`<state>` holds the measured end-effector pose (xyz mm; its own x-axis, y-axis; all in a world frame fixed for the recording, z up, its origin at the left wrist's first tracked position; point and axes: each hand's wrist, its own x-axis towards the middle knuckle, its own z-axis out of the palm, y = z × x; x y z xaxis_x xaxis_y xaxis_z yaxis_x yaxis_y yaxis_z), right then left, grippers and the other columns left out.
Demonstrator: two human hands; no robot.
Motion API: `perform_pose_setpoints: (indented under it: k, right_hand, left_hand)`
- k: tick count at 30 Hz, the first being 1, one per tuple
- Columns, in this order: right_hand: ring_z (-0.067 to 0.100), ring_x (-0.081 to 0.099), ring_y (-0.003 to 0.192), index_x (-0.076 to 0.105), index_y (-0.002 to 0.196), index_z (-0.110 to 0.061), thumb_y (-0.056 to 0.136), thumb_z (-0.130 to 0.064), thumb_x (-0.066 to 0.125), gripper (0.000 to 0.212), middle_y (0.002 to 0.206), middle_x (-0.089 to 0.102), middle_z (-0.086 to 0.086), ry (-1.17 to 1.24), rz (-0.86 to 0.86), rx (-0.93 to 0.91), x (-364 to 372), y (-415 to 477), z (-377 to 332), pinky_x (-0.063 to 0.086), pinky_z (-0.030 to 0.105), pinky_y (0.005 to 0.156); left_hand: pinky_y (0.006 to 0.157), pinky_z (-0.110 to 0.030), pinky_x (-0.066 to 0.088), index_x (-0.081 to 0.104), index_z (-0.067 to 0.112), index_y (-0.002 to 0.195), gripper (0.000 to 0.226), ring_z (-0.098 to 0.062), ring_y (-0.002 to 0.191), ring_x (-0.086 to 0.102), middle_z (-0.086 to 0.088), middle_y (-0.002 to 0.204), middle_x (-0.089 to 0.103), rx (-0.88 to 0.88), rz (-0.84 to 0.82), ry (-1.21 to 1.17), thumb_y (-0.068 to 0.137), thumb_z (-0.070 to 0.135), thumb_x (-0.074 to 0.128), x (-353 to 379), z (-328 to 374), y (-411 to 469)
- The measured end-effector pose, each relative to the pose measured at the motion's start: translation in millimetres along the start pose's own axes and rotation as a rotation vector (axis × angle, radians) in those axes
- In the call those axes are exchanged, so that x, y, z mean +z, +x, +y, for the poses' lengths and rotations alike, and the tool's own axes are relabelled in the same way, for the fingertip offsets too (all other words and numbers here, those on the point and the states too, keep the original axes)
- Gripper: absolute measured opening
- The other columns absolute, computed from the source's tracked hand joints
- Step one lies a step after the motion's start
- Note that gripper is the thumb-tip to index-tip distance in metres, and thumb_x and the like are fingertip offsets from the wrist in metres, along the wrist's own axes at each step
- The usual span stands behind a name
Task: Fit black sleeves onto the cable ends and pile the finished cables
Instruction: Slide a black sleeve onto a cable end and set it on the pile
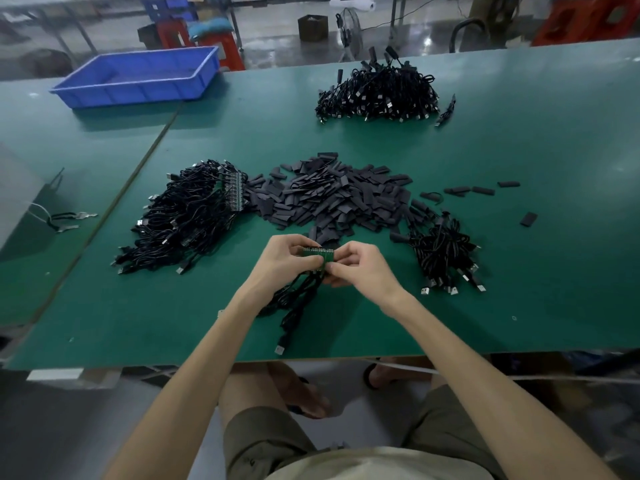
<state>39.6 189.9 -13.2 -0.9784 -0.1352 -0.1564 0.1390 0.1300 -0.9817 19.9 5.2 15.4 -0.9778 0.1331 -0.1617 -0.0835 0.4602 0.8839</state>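
My left hand [289, 261] and my right hand [360, 268] meet near the table's front, both pinching a green circuit-board strip [320, 253] with several black cables [294, 303] hanging from it toward the table edge. A heap of loose black sleeves [332, 195] lies just beyond my hands. To its left sits a big bundle of black cables [187, 216] with board ends. A smaller cable pile [446, 254] lies at the right. Another large cable pile [377, 91] sits far back.
The green table [519, 306] ends close to my knees. A blue plastic tray [138, 76] stands at the back left. A few stray sleeves [485, 190] lie at the right. Keys on a cord [65, 220] lie at the left. Stools and a fan stand behind the table.
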Motion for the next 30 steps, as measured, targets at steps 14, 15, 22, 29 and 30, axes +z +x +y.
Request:
perform_pose_setpoints:
  k: [14, 15, 22, 29, 30]
  right_hand:
    - [0.018, 0.076, 0.061, 0.069, 0.089, -0.005, 0.089, -0.015, 0.081, 0.016, 0.071, 0.076, 0.006, -0.109, 0.177, -0.032, 2, -3, 9, 0.055, 0.022, 0.054]
    - [0.018, 0.075, 0.061, 0.069, 0.088, -0.006, 0.089, -0.014, 0.081, 0.015, 0.072, 0.076, 0.007, -0.120, 0.196, -0.036, 4, -3, 10, 0.056, 0.024, 0.055]
    - [0.013, 0.076, 0.071, 0.067, 0.093, -0.012, 0.092, -0.012, 0.073, 0.006, 0.080, 0.077, 0.001, -0.076, 0.287, -0.066, -2, 1, 12, 0.060, 0.029, 0.067]
    - [0.023, 0.077, 0.089, 0.066, 0.112, -0.012, 0.107, -0.012, 0.055, 0.012, 0.092, 0.071, 0.007, 0.292, 0.351, -0.054, -33, 7, 20, 0.062, 0.034, 0.082]
    - [0.026, 0.078, 0.089, 0.066, 0.113, -0.012, 0.108, -0.013, 0.054, 0.013, 0.093, 0.071, 0.010, 0.319, 0.344, -0.053, -33, 8, 21, 0.063, 0.034, 0.082]
  left_hand:
    - [0.046, -0.009, 0.038, 0.074, 0.023, 0.089, 0.015, 0.004, 0.049, 0.054, 0.011, 0.065, 0.066, 0.038, 0.157, 0.156, 0.078, 0.020, 0.084, 23, 0, 5]
    - [0.048, -0.009, 0.039, 0.074, 0.022, 0.089, 0.014, 0.004, 0.053, 0.057, 0.010, 0.068, 0.067, 0.051, 0.173, 0.171, 0.079, 0.018, 0.083, 25, 0, 4]
    - [0.056, -0.006, 0.043, 0.071, 0.018, 0.101, 0.014, 0.003, 0.071, 0.059, 0.011, 0.084, 0.066, 0.079, 0.308, 0.215, 0.088, 0.015, 0.077, 14, -8, 11]
    - [0.089, -0.033, 0.043, 0.062, 0.006, 0.128, 0.030, -0.025, 0.108, 0.054, -0.012, 0.122, 0.061, 0.091, 0.439, 0.645, 0.098, 0.003, 0.061, -4, -33, 21]
    - [0.096, -0.037, 0.039, 0.061, 0.007, 0.130, 0.034, -0.030, 0.115, 0.049, -0.013, 0.125, 0.059, 0.150, 0.468, 0.761, 0.097, 0.000, 0.061, -1, -33, 22]
